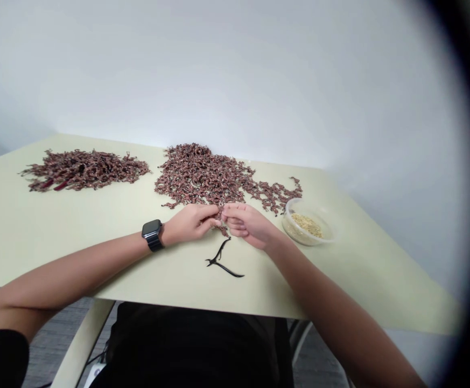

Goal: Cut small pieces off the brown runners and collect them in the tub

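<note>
My left hand (190,222) and my right hand (246,223) meet fingertip to fingertip at the near edge of a large heap of dried reddish-brown pods (206,175). Both pinch one small pod (221,222) from that heap between them. A dark watch (152,235) is on my left wrist. Black pliers (222,258) lie on the table just in front of my hands, untouched.
A second heap of dried pods (83,168) lies at the far left of the pale table (77,231). A clear round bowl (307,221) with pale seeds stands right of my right hand. A white wall rises behind the table.
</note>
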`<state>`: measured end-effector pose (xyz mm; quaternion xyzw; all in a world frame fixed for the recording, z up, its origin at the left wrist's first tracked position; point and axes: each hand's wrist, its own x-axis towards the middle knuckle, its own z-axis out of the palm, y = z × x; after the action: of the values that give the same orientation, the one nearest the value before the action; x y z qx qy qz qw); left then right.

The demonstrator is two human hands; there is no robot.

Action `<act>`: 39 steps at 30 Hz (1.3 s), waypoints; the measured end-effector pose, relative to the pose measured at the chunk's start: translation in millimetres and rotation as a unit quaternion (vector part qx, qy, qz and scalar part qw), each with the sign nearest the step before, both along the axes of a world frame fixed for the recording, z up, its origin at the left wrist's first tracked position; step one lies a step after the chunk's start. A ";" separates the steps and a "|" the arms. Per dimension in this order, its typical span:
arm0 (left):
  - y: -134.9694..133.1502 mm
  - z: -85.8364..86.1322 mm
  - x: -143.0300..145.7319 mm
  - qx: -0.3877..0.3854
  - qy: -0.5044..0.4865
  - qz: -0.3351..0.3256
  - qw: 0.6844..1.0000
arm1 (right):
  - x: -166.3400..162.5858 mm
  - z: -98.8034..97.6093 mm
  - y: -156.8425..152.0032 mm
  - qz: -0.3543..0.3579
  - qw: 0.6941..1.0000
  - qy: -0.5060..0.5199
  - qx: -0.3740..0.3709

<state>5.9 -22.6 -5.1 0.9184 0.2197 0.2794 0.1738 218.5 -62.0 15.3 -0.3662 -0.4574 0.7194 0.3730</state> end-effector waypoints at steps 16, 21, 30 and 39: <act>-6.6 3.4 0.6 -0.079 -0.061 0.016 0.995 | 6.2 -3.6 0.9 -0.014 0.984 -0.110 0.140; -9.0 6.4 4.4 -0.140 -0.094 0.021 0.986 | 1.9 -1.8 -3.3 -0.112 0.904 -0.240 0.336; -11.0 8.9 5.4 -0.143 -0.092 0.019 0.985 | -3.4 -2.0 -8.2 -0.146 0.888 -0.251 0.356; -2.0 5.1 -1.5 0.030 -0.019 0.014 0.999 | -3.4 -0.3 -5.5 -0.030 0.998 -0.007 0.055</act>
<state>4.4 -24.6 -0.1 0.9144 0.2209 0.3059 0.1464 215.1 -67.5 15.0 -0.3640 -0.4873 0.6793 0.4106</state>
